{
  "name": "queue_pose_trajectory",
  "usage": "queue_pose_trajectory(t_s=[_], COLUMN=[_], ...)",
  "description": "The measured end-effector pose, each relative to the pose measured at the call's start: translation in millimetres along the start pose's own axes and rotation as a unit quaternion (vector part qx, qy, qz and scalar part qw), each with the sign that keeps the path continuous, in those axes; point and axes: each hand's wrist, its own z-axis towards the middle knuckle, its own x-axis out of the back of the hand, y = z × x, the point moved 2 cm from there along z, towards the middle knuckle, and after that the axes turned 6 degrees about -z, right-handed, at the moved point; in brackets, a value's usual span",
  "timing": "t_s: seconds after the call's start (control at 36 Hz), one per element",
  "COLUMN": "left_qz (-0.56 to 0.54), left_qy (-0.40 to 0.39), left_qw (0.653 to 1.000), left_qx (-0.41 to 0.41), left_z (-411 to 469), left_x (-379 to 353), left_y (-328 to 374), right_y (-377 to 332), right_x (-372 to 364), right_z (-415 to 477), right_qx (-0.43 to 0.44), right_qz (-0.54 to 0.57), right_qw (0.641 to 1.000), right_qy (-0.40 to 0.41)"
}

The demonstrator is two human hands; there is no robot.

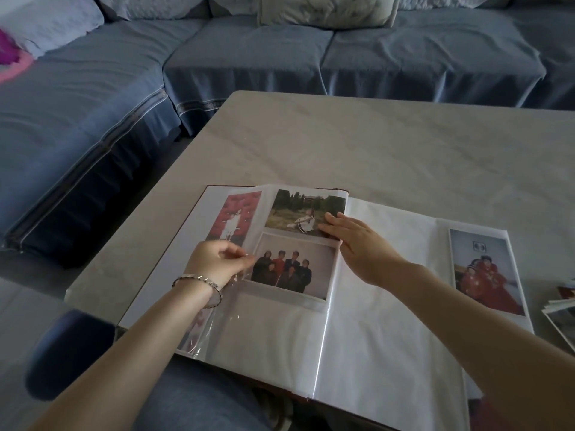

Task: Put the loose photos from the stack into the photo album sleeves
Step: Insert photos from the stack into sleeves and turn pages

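Album [382, 321], open flat at the near edge of the tabletop [373, 144], toward its near left corner. Middle leaf, partly raised: outdoor photo [298, 209] at top, group photo [292, 269] below it. Left page: red-backed photo [236, 213], partly covered by that leaf. Right page: one upright photo [485, 272] of figures in red, near the page's outer edge.

Left hand [214, 262]: grip closed to a pinch, thumb and fingertips on the edge of the clear sleeve [217, 325], just beside the group photo's left side; bracelet [199, 283] on the wrist.

Right hand [357, 241]: grip open, fingers straight and flat on the lower right corner of the outdoor photo, holding nothing.

Stack of loose photos [560, 309]: at the right edge of the tabletop, near the album, cut off by the frame.

Sofa [249, 48], blue cover, beyond the far and left edges.
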Motion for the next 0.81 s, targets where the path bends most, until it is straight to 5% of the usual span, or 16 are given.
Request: queue_pose_trajectory(t_s=[0.42,0.81], left_qz=[-0.078,-0.105], left_qy=[0.108,0.113], left_qw=[0.986,0.967], left_qx=[-0.104,-0.202], left_z=[-15.2,-20.2], left_x=[-4.1,-5.9], left_y=[-14.4,-11.0], right_y=[-1.5,-2.6], right_x=[-1.3,-0.3], right_z=[-1.9,-2.3], right_qx=[-0.001,-0.002], right_qz=[0.004,0.0], right_qw=[1.0,1.0], right_qy=[0.007,0.002])
